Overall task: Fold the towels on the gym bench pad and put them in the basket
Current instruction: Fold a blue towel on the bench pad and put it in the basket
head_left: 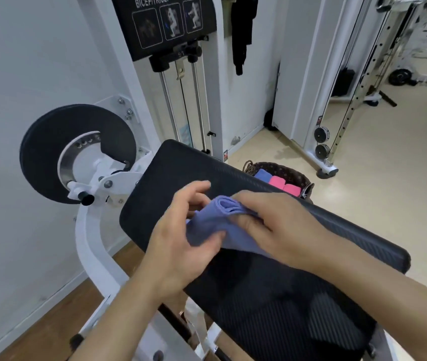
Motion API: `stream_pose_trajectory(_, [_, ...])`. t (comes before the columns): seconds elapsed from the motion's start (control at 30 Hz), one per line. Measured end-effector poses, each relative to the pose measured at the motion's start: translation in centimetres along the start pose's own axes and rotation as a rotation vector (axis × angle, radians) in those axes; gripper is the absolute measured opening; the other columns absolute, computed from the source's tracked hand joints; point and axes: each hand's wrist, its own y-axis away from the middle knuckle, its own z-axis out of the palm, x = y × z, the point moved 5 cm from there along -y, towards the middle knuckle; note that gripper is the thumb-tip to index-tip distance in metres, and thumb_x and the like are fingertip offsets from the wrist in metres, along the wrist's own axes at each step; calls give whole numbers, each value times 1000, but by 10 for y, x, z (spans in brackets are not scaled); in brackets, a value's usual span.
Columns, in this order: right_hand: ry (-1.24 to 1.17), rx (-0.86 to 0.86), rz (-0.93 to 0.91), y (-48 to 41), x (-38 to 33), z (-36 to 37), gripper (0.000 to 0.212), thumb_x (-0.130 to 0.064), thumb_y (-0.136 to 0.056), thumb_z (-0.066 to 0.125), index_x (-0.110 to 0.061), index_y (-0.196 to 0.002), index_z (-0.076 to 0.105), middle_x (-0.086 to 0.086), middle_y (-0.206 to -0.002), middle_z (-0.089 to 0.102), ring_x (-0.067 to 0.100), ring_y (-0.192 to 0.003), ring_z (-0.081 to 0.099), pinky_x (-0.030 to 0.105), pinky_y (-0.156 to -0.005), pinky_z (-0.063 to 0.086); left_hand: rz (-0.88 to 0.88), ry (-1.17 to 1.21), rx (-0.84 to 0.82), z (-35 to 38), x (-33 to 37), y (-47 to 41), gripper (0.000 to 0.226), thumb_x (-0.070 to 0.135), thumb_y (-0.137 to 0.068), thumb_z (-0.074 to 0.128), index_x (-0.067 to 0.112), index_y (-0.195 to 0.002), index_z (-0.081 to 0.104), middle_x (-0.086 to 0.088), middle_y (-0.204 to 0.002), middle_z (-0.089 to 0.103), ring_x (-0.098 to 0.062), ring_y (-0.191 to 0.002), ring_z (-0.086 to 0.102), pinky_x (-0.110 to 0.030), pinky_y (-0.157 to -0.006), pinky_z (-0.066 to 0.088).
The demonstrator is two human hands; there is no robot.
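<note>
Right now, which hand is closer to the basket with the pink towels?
The right hand. It holds the purple towel on the pad, just in front of the basket. The left hand holds the towel's other side, farther from the basket.

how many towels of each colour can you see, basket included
blue-purple towels: 2, the held towel over the bench pad and the folded blue towel in the basket
pink towels: 2, both in the basket
total: 4
</note>
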Motion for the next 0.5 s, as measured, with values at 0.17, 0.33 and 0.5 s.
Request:
stream_pose_trajectory(0.17, [-184,4,89,-20,-1,-64,23,-25,-97,54,-18,-75,56,-8,-66,53,3,-64,47,19,-62,38,-481,333,-600,6,-68,18,34,17,-83,74,3,-112,63,-10,-107,72,-23,-99,68,-40,-91,53])
stream_pose_trajectory(0.33, [123,-300,388,-24,99,-40,31,-35,-95,55,-9,-78,56,6,-76,56,21,-73,49,30,-66,36,-755,616,-548,58,-100,67,26,24,-96,57,-2,-100,54,-6,-84,64,-13,-73,61,-20,-67,49])
stream_pose_trajectory(0.5, [398,-236,595,-16,174,-13,32,-38,-98,46,-14,-77,50,3,-81,55,25,-81,50,35,-65,37,-816,232,-402,89,-125,77,37,38,-72,81,30,-101,59,1,-82,71,-16,-76,68,-34,-73,56])
